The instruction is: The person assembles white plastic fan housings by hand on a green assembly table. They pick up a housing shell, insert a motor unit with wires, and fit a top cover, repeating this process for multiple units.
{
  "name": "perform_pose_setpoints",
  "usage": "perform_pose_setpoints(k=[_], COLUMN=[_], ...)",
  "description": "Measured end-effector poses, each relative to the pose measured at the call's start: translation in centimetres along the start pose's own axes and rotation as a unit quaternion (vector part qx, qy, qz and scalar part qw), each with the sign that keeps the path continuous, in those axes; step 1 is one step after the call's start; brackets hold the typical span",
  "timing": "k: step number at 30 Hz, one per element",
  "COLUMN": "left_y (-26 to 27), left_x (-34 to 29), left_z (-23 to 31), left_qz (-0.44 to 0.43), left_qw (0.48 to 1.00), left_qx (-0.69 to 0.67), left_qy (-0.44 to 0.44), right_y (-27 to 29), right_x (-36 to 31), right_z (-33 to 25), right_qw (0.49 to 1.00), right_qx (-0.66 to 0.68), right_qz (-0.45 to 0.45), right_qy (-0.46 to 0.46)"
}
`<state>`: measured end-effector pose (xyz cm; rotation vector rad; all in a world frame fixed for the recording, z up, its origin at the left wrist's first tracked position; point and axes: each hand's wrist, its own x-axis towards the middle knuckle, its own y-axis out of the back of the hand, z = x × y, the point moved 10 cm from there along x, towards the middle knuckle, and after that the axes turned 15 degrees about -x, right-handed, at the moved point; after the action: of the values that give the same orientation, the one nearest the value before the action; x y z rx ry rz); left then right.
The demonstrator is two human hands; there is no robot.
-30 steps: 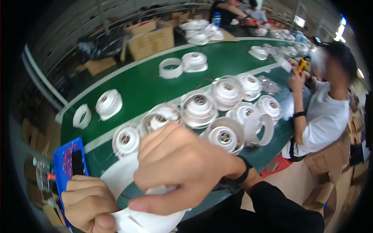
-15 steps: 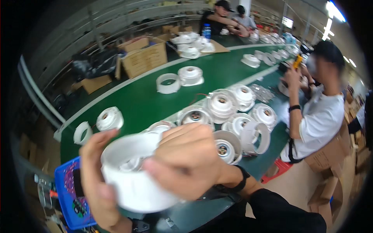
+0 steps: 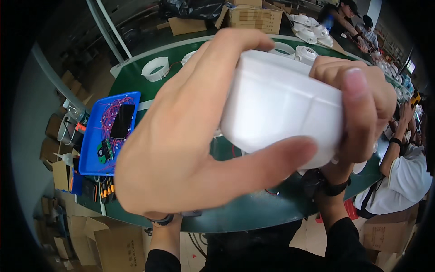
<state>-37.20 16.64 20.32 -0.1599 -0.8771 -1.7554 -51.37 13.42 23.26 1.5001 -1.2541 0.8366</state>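
Note:
A white plastic housing (image 3: pixel 281 104) is held up close in front of me, tilted with its smooth outer side toward me. My left hand (image 3: pixel 176 136) wraps round its left side, thumb along the lower edge and fingers over the top. At the opposite side, my right hand (image 3: pixel 362 99) grips the housing with bent fingers; what its fingertips touch inside is hidden. Behind my left hand, a white ring (image 3: pixel 155 69) lies on the green bench (image 3: pixel 217 217). Another ring (image 3: pixel 284 50) and a white motor housing (image 3: pixel 306 54) sit beyond the held piece.
To the left, a blue tray (image 3: pixel 86 156) contains red wires, a black phone (image 3: pixel 122 121) and a green circuit board (image 3: pixel 105 152). Orange-and-black tools (image 3: pixel 107 189) are below it. Cardboard boxes (image 3: pixel 256 19) stand at the back. A co-worker in a white shirt (image 3: pixel 401 174) is at the right.
The view has swung left, bringing the blue tray farther into sight. Both hands have lifted the housing closer and tilted it, so its open top no longer shows.

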Motion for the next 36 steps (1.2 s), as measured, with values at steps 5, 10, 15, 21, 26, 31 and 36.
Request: perform_pose_setpoints(k=[5, 10, 15, 21, 26, 31, 36], left_y=[-0.7, -0.6, -0.7, -1.8, -1.4, -1.0, -0.5], left_x=[-1.4, -1.8, -1.0, 0.2, 0.3, 0.4, 0.3], left_z=[2.0, 1.8, 1.8, -0.6, -1.7, -2.0, -1.0], left_qz=[-0.091, -0.108, -0.096, -0.104, -0.132, -0.15, -0.113], left_qw=[0.991, 0.99, 0.991, 0.989, 0.986, 0.985, 0.99], left_qx=[0.093, 0.088, 0.088, 0.076, 0.064, 0.054, 0.075], left_qy=[0.008, 0.013, 0.005, 0.074, 0.074, 0.066, 0.033], right_y=[-1.8, -2.7, -1.8, -3.8, -5.5, -5.7, -5.4], right_x=[-0.1, -0.6, -0.2, -0.9, -1.3, -1.6, -0.8], right_z=[-2.7, -3.5, -2.9, -1.4, -1.0, -0.3, 1.0], right_qw=[0.986, 0.981, 0.983, 0.985, 0.981, 0.976, 0.983], right_qx=[-0.042, -0.055, -0.061, -0.045, -0.052, -0.064, 0.015], right_qz=[-0.096, -0.121, -0.114, -0.137, -0.154, -0.173, -0.171], right_qy=[0.128, 0.144, 0.133, 0.098, 0.109, 0.115, 0.065])
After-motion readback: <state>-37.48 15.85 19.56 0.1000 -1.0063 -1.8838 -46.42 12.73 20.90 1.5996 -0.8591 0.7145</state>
